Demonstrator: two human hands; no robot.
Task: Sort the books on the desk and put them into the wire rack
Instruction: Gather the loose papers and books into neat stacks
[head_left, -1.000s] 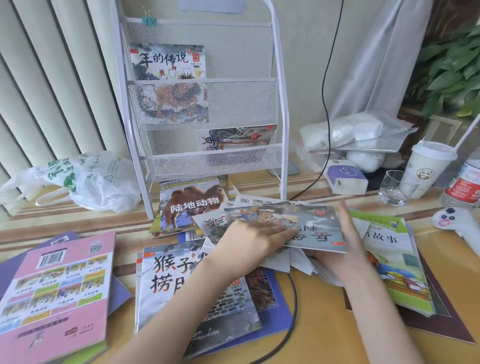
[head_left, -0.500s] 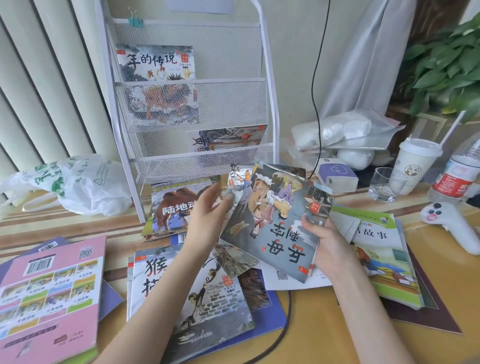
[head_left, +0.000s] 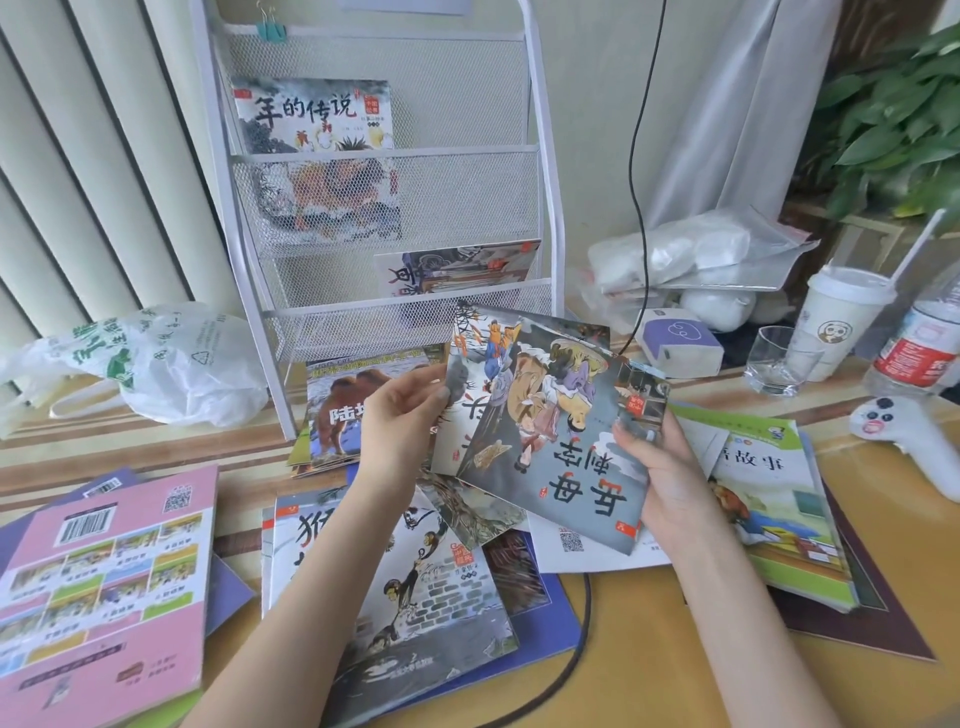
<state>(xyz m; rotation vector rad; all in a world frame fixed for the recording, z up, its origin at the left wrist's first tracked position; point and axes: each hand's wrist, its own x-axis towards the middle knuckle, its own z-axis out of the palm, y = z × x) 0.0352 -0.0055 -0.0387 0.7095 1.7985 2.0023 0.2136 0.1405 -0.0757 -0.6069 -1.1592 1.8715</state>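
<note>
Currently, head view: both hands hold thin picture books above the wooden counter (head_left: 649, 649), in front of the white wire mesh rack (head_left: 395, 208). Left hand (head_left: 400, 415) pinches the left edge of a picture book with a snowy cover (head_left: 467, 374); right hand (head_left: 660, 473) grips the right edge of a grey picture book with painted figures (head_left: 550, 441), cover upside down, overlapping the first. Rack upper tier: a book with a beast painting (head_left: 317, 156), upright. Lower tier: a second book (head_left: 457, 265), right side. On the counter: a camel-cover book (head_left: 343, 410), a monkey-cover book (head_left: 410, 597), a pink-backed book (head_left: 104, 582), a green-edged storybook (head_left: 769, 499).
</note>
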